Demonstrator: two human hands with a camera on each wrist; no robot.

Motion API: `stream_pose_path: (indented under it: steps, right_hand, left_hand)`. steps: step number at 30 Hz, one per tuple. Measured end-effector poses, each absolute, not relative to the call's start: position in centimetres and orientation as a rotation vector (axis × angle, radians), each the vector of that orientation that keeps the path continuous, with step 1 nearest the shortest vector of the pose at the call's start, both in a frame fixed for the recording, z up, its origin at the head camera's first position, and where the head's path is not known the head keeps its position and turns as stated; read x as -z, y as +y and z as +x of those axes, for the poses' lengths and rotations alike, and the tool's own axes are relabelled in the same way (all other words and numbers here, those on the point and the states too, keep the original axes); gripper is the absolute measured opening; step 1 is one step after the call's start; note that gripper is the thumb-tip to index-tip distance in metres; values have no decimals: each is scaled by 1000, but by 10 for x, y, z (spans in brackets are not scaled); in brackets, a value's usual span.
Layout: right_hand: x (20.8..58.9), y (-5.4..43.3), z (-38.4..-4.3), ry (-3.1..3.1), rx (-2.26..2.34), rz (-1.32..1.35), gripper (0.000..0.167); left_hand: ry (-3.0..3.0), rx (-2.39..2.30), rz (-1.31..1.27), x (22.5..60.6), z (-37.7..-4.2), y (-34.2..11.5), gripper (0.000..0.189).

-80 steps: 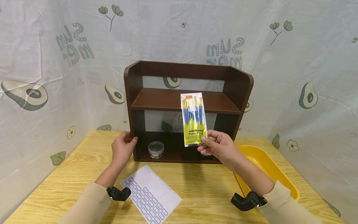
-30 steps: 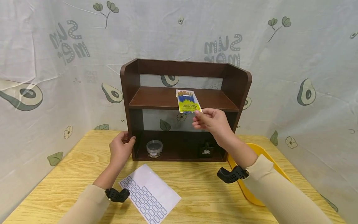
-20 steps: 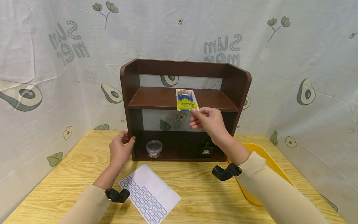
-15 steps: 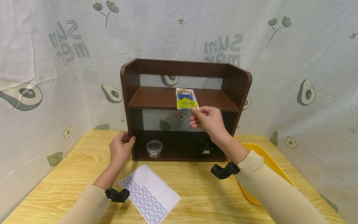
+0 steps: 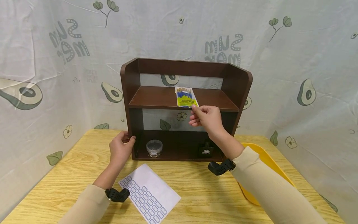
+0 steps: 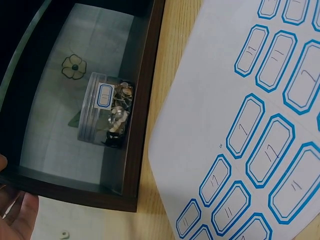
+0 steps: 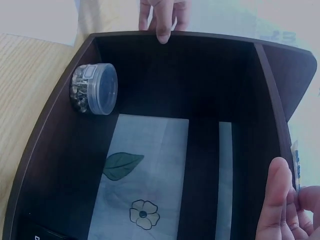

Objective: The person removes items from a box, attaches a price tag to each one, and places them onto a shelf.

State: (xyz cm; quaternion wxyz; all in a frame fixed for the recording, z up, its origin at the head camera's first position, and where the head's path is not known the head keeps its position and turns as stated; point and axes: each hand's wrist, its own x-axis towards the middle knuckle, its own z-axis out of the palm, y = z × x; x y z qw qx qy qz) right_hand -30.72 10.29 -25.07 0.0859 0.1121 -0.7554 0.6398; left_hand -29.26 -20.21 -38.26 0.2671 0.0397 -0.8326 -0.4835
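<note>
A dark brown two-tier wooden shelf (image 5: 156, 96) stands on the table. With its thumb on the near side and its fingers behind, my left hand (image 5: 121, 146) grips the left side panel low down. My right hand (image 5: 208, 119) pinches the bottom edge of a flat pack of artist brushes (image 5: 186, 97), yellow-green and blue with a small white label. The pack leans back over the front edge of the upper tier, near its middle. In the right wrist view only the edge of the brush pack (image 7: 296, 162) shows beside the shelf board.
On the lower tier, a clear lidded jar (image 5: 154, 148) of small items stands left, a black bottle (image 5: 206, 150) right. A sheet of blue-framed labels (image 5: 151, 193) lies on the wooden table (image 5: 195, 199) in front. Behind my right forearm is a yellow tray (image 5: 264, 157).
My right hand has carried the brush pack from upright in front of the shelf, up and away, to lying flatter over the upper tier. My left hand has kept its grip on the panel.
</note>
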Motion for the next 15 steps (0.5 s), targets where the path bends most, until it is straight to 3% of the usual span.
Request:
stream_pose_path:
  steps: [15]
  right_hand:
    - [249, 98, -306, -2265, -1916, 284, 42]
  left_hand:
    - [-2245, 1290, 100, 382, -292, -202, 29]
